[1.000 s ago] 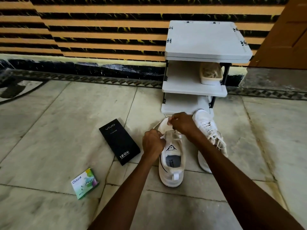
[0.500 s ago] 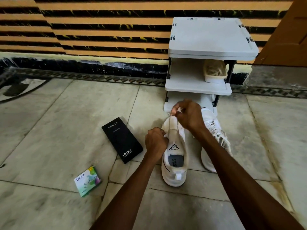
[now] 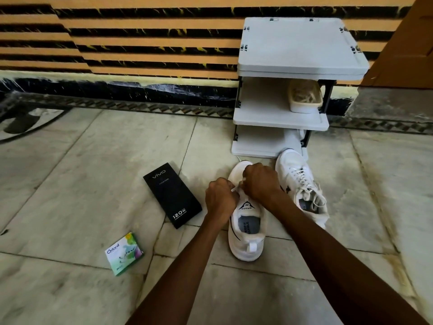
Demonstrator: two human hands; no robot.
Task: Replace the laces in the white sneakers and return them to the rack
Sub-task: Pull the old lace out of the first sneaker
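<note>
Two white sneakers stand on the floor in front of the white rack (image 3: 281, 118). The near sneaker (image 3: 248, 231) points toward the rack, its tongue marked SPEED. My left hand (image 3: 220, 198) is curled at the shoe's left side and pinches a white lace (image 3: 235, 189). My right hand (image 3: 260, 181) is fisted over the eyelets and grips the lace too. Both hands hide most of the lacing. The second sneaker (image 3: 302, 188) lies to the right, laced.
A cream basket (image 3: 304, 97) with laces sits on the rack's middle shelf. A black phone box (image 3: 172, 194) and a small green Odonil box (image 3: 124, 253) lie on the marble floor to the left. A striped wall runs behind.
My right hand, which had risen toward the rack pulling the lace up, has come back down onto the shoe's eyelets close to my left hand.
</note>
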